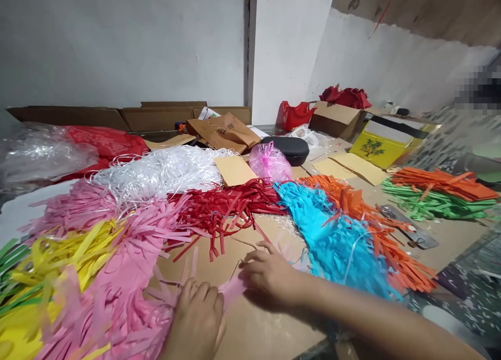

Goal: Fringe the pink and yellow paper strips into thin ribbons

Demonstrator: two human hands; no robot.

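Note:
A pink fringed paper strip (231, 292) is stretched between my two hands, low over the cardboard surface (254, 331). My left hand (200, 313) has its fingers closed on one end, beside a large pile of pink fringed paper (135, 261). My right hand (268, 274) grips the other end with fingers bent, and some pale pink fringe shows past it. The fingertips of both hands are partly hidden. Red fringed paper (235, 201) lies just beyond them. Blue fringed paper (332, 229) is to the right of my right hand.
Yellow fringe (74, 250) lies left, white shredded strips (164, 169) behind. Orange fringe (360, 208) borders the blue; an orange stack (442, 182) rests on green fringe (434, 203). Farther back are a pink plastic bag (270, 164), a black case (291, 150) and a yellow box (378, 141).

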